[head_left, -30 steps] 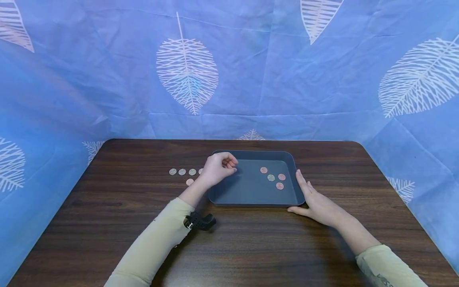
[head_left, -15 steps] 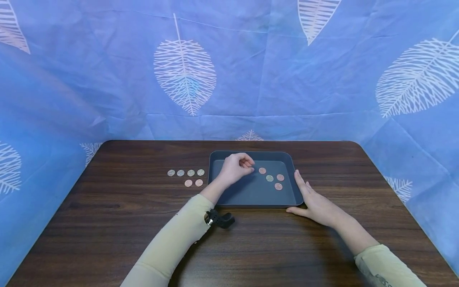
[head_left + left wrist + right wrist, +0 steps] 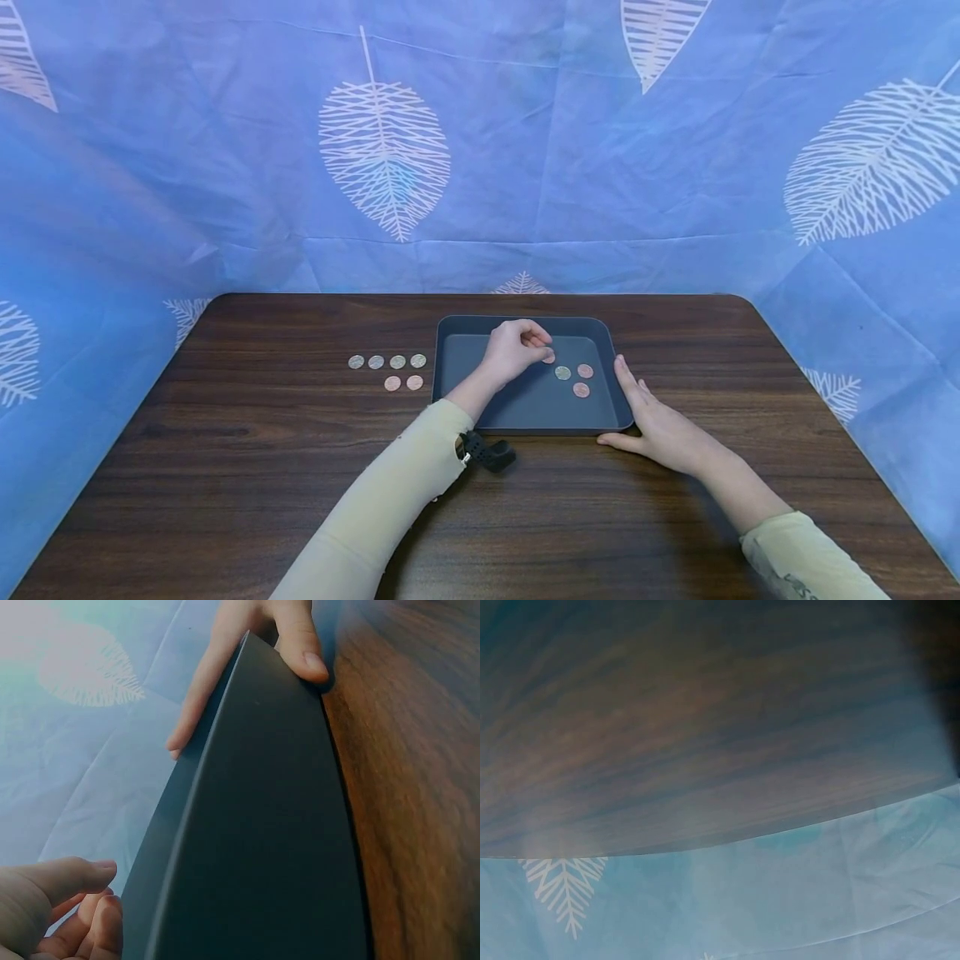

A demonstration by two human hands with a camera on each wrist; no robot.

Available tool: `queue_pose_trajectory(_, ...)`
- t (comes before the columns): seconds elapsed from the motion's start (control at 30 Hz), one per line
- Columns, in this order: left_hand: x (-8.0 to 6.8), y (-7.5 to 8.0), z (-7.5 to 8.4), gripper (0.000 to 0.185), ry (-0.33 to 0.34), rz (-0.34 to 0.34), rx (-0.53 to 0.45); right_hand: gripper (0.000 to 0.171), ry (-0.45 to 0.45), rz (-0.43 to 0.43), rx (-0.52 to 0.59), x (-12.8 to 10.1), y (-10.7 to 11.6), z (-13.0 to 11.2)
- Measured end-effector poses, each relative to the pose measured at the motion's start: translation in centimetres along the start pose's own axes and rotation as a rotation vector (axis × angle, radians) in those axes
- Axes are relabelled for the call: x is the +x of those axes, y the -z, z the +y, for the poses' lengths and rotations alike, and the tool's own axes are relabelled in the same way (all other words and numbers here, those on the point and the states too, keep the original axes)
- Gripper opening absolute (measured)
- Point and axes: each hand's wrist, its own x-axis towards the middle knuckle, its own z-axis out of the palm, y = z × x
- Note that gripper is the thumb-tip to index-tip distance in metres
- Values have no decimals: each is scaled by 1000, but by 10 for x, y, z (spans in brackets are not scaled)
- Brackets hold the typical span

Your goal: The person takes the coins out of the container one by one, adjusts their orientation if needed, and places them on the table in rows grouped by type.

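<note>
At the far left of the dark wooden bench (image 3: 225, 467) a row of four silver coins (image 3: 387, 362) lies in a line, and just below its right part two copper coins (image 3: 403, 383) lie side by side. These six coins are just beside the left wall of the grey tray (image 3: 480, 408), but they do not touch it. The left hand (image 3: 516, 348) reaches over the tray from the left, with a pale yellow sleeve (image 3: 390, 508) on the arm and a black strap (image 3: 487, 454) at the wrist. Its fingers are curled and the fingertips are brought together at a copper coin (image 3: 550, 358) on the tray floor; I cannot tell for sure whether they pinch this coin or only touch it, because the hand hides most of it. To the right of it, inside the tray, three more coins (image 3: 576, 377) lie near each other: one greenish and two copper. Further to the right, the right hand (image 3: 660, 425) rests flat on the bench with straight fingers along the right wall of the tray, and the thumb lies at the near right corner. In the left wrist view the same hand (image 3: 255, 652) touches the tray edge. A blue cloth with white leaves (image 3: 386, 150) hangs behind.
</note>
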Motion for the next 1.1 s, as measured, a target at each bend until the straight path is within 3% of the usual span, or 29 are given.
queue_pose_trajectory(0.2, 6, -9, 0, 11, 14, -18, 13, 115, 2, 0, -3, 0, 0, -1)
queue_pose_trajectory(0.53, 8, -12, -10, 13, 79, 30, 54, 114, -4, -3, 0, 0, 0, -2)
queue_pose_trajectory(0.77, 11, -16, -16, 16, 107, 20, 100, 113, 1, -1, 1, -1, 0, 0)
queue_pose_trajectory(1.1, 13, -17, -24, 21, 69, -35, 159, 113, 3, -4, -5, 0, 0, 0)
